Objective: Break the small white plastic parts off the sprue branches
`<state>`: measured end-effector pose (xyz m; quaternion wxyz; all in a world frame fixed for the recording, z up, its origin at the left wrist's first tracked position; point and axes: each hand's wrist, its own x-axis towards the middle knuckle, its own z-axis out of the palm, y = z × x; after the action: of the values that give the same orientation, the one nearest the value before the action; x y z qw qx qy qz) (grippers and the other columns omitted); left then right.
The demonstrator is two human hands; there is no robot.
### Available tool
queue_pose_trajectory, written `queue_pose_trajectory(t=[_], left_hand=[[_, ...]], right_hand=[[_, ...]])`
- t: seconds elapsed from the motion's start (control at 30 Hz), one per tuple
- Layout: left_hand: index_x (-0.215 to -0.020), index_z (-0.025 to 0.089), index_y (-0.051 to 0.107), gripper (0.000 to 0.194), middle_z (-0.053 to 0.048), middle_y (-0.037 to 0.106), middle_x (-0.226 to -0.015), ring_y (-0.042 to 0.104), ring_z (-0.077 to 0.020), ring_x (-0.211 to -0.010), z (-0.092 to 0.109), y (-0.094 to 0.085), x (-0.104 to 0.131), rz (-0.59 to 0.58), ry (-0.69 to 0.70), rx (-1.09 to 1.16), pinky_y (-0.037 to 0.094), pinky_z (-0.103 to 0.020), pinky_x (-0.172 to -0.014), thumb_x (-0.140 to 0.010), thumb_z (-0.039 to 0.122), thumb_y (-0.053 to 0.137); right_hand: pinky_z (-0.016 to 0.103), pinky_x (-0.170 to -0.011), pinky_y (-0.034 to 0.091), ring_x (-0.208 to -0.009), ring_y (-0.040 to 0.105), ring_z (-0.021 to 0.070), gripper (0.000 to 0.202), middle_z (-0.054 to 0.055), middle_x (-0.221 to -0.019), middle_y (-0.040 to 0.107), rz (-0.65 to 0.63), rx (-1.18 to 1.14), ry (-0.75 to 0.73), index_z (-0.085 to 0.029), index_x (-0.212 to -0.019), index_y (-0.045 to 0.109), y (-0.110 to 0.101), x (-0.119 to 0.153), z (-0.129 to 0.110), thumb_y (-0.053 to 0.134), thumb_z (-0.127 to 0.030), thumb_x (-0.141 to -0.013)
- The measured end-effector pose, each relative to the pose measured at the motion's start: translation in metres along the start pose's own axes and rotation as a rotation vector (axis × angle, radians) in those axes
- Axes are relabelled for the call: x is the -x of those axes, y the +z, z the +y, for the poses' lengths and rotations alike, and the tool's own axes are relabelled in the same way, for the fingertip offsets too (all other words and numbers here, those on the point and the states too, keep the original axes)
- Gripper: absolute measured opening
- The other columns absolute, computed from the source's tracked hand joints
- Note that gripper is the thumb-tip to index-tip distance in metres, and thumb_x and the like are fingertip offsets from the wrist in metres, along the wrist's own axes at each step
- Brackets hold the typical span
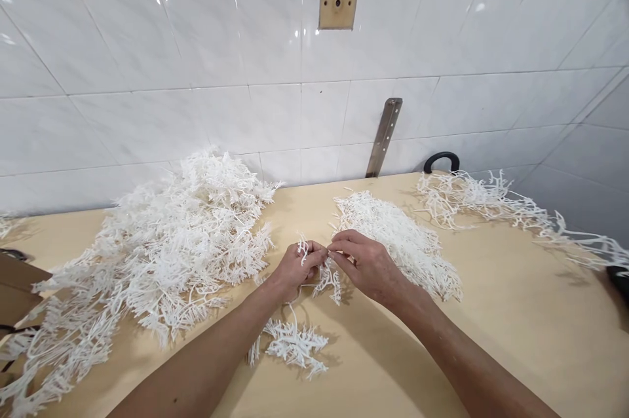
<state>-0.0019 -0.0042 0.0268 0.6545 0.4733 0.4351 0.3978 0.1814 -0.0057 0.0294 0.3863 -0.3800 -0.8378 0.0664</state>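
Head view: left hand [295, 267] is pinching a white sprig [333, 284] just over the counter [496, 339], probably steadying it for the right hand [366, 262]; right fingertips are meeting the left's, can't tell what that grip is holding. Tangled pile [181, 247] is sitting left, aligned bundle [400, 241] is lying right, likely keeping the two apart, both within reach

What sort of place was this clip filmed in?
Probably a small workshop or a home work corner: plastic-looking white branching sprigs lie heaped on a pale tabletop, pushed up to a marbled tile wall with a square cover plate.
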Motion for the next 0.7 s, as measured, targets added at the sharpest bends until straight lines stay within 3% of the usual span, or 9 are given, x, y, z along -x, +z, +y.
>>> queue_pose_trajectory(t=[0.17,0.33,0.47,0.7], left_hand=[[-0.071,0.017,0.055,0.035,0.009,0.033,-0.051,0.027,-0.0042,-0.043,-0.0011,0.0012,0.0003,-0.016,0.025,0.002,0.016,-0.022,-0.045,-0.068,0.044,0.077],[-0.072,0.016,0.057,0.039,0.009,0.036,-0.052,0.027,-0.0038,-0.044,-0.0024,0.0019,0.0002,-0.005,0.056,-0.033,0.017,-0.022,-0.045,-0.068,0.049,0.077],[-0.073,0.016,0.057,0.041,0.009,0.034,-0.051,0.027,-0.0040,-0.043,-0.0046,0.0002,-0.0009,-0.007,0.043,-0.018,0.017,-0.021,-0.045,-0.068,0.051,0.077],[-0.077,0.016,0.057,0.041,0.007,0.041,-0.056,0.030,-0.0040,-0.044,-0.0025,0.0035,0.0021,-0.041,0.118,-0.057,0.021,-0.021,-0.045,-0.072,0.053,0.075]], right_hand=[[0.030,-0.071,0.054,-0.079,0.066,0.0162,0.015,0.006,-0.095,0.069,-0.032,0.032,0.016,-0.020,-0.092,0.068,-0.0005,-0.0005,-0.0018,0.054,-0.014,-0.093],[0.028,-0.066,0.051,-0.073,0.063,0.0148,0.016,0.005,-0.088,0.067,-0.049,0.065,0.025,-0.019,-0.087,0.065,-0.0023,-0.0008,-0.0024,0.051,-0.014,-0.094],[0.028,-0.068,0.050,-0.076,0.064,0.0155,0.015,0.006,-0.093,0.068,-0.094,0.072,0.029,-0.019,-0.093,0.065,-0.0043,-0.0013,-0.0030,0.051,-0.015,-0.094],[0.028,-0.067,0.049,-0.070,0.061,0.0137,0.012,0.005,-0.089,0.067,-0.122,0.045,0.084,-0.019,-0.092,0.062,-0.0043,0.0002,0.0000,0.051,-0.016,-0.093]])
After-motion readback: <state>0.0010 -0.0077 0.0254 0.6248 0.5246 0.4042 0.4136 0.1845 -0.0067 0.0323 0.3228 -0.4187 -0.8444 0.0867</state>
